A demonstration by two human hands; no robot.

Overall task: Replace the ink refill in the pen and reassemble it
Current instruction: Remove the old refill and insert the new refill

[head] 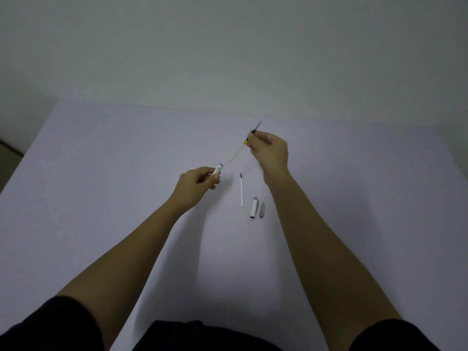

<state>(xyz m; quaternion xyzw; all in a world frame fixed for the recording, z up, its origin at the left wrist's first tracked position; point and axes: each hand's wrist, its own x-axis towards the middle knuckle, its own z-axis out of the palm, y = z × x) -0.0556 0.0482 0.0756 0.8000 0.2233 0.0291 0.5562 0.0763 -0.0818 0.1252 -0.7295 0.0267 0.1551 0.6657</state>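
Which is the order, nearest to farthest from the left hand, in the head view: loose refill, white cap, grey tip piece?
From the left hand:
1. Loose refill, just to its right.
2. White cap, further right and nearer the person.
3. Grey tip piece, beside the cap's right.

- The bench (101,173) has a smooth, matt, pale surface that looks like paper or laminate; which of the two cannot be told
- The pen barrel (217,169) in the left hand (198,182) looks like white plastic, smooth, with a dark ring at its open end
- The refill (239,149) in the right hand (272,150) is a thin whitish tube, seemingly plastic, with a yellow band and a dark tip end
- The second refill (241,190) on the bench is a matt white tube with a dark tip
- The cap (254,208) looks like smooth white plastic with a grey end; the small grey piece (262,209) beside it has a dull, metal-like look
- The sleeves (395,335) are dark matt cloth
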